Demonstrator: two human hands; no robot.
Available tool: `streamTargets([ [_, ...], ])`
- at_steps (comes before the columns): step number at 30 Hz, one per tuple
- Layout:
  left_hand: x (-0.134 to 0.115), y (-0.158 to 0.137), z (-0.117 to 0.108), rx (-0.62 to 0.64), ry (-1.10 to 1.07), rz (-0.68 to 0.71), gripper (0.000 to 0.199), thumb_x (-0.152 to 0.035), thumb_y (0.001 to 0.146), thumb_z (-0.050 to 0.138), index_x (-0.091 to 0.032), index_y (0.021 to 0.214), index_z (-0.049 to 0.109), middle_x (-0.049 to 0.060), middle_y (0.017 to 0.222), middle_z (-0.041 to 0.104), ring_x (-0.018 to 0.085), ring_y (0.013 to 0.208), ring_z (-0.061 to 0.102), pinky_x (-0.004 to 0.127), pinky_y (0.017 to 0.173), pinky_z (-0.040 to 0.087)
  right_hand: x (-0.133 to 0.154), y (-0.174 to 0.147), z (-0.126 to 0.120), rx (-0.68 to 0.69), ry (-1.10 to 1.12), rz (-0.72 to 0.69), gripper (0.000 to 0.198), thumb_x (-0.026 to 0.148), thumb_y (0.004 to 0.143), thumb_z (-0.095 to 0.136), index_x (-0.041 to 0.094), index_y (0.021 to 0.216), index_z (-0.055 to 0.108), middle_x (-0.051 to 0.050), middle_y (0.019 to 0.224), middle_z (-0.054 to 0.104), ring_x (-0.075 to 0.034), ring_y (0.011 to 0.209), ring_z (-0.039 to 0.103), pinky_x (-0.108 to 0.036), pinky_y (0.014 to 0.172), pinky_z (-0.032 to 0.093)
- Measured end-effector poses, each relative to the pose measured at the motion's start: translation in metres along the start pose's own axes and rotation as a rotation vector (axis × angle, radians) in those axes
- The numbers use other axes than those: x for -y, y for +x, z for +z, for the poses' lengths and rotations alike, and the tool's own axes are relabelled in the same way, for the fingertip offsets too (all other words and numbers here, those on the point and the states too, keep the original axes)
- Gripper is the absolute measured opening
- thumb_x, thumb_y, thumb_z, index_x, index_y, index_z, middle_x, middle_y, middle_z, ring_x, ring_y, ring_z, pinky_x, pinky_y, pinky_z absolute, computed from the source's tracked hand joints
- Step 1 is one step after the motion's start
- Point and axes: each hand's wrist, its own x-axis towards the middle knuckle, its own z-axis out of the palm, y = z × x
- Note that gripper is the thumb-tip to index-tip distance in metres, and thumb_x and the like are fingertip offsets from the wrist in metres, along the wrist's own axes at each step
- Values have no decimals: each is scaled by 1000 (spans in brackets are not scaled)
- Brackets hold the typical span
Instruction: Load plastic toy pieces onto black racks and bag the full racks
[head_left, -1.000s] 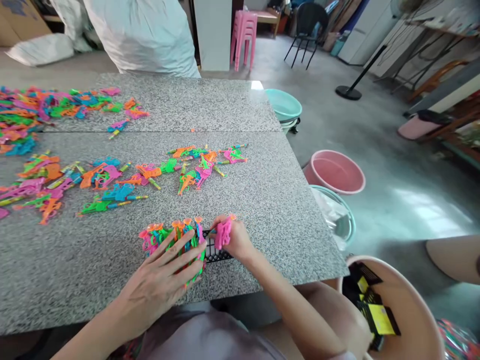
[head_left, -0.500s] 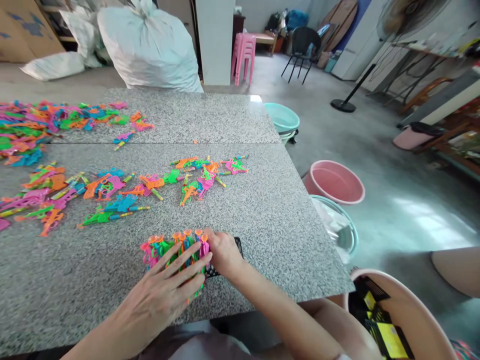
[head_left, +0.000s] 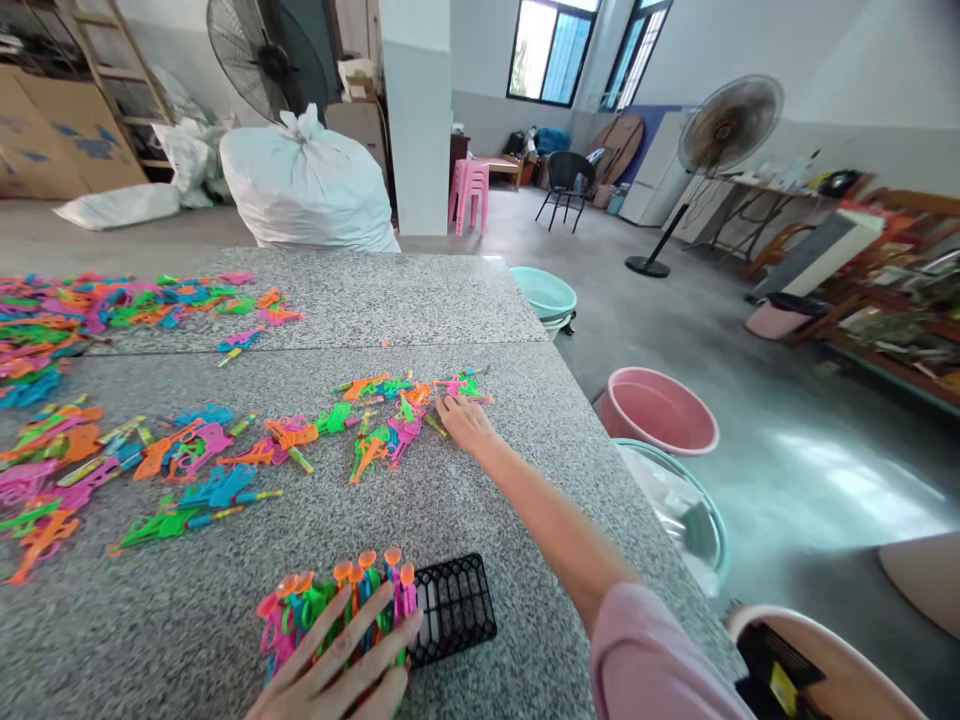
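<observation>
A black plastic basket (head_left: pixel 457 605) with an open lattice lies on the table near me, its right part bare. Small colourful toy guns (head_left: pixel 311 600) with orange suction-cup tips are packed upright in a row at its left. Across them rests my left hand (head_left: pixel 341 665), fingers spread and lying against the row. My right hand (head_left: pixel 466 420) is stretched forward at a loose cluster of toy guns (head_left: pixel 405 425), its fingers extended beside a pink and green toy gun (head_left: pixel 461 387). Its fingertips are partly hidden, so contact is hard to make out.
More toy guns (head_left: pixel 214 450) lie scattered to the left, and a larger heap (head_left: pixel 90 310) is behind them. Right of the speckled stone table (head_left: pixel 525 520) stand a pink basin (head_left: pixel 660 410) and a peach tub (head_left: pixel 832 650). A stuffed white sack (head_left: pixel 307 185) stands beyond the far edge.
My right hand has left the basket and reached forward to the loose toy guns. My left hand stays over the packed row. The view has tilted up.
</observation>
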Motion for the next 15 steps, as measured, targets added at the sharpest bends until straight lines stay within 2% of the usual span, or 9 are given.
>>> streamTargets([
  [2,-3,1,-2,-31,-30,-56,26,-16,96,45,-24,94,69,-5,137,62,19,150,27,41,128,6,-6,-15,5,12,-24,-41,36,5,96,39,15,121,64,-16,123,65,-24,118,55,-36,95,51],
  [5,-11,6,-8,-29,-121,-199,28,-28,102,43,-25,94,70,-7,133,65,16,149,28,34,128,8,-28,-60,10,32,48,-90,31,4,94,44,18,108,68,-11,111,70,-22,121,53,-35,99,48],
  [7,-14,9,-12,-12,-172,-260,27,-30,102,45,-25,97,71,-7,131,66,16,149,28,33,128,8,-40,-91,12,24,153,-97,35,-1,91,44,20,100,70,-7,104,72,-21,125,50,-34,101,45],
  [9,-16,9,-14,19,-198,-237,26,-26,100,45,-25,104,71,-5,133,65,17,149,29,34,128,9,-41,-112,14,-39,234,-15,40,-4,90,41,20,103,70,-6,110,71,-20,125,50,-35,104,43],
  [12,-17,7,-15,61,-196,-188,29,-21,99,43,-24,109,70,-2,136,63,21,150,28,41,128,9,-25,-116,13,-133,220,254,40,7,95,43,17,131,58,-14,132,58,-24,122,52,-38,101,46],
  [13,-17,7,-15,73,-193,-187,29,-21,99,43,-23,110,70,0,137,63,23,151,27,44,128,9,-18,-111,11,-116,196,315,41,11,96,45,16,136,54,-17,136,54,-26,121,52,-39,98,47],
  [15,-18,8,-16,85,-195,-200,28,-23,100,44,-21,110,69,2,139,61,25,152,24,47,128,8,-7,-98,5,-33,159,345,39,10,95,47,13,133,56,-20,135,51,-30,121,51,-40,94,49],
])
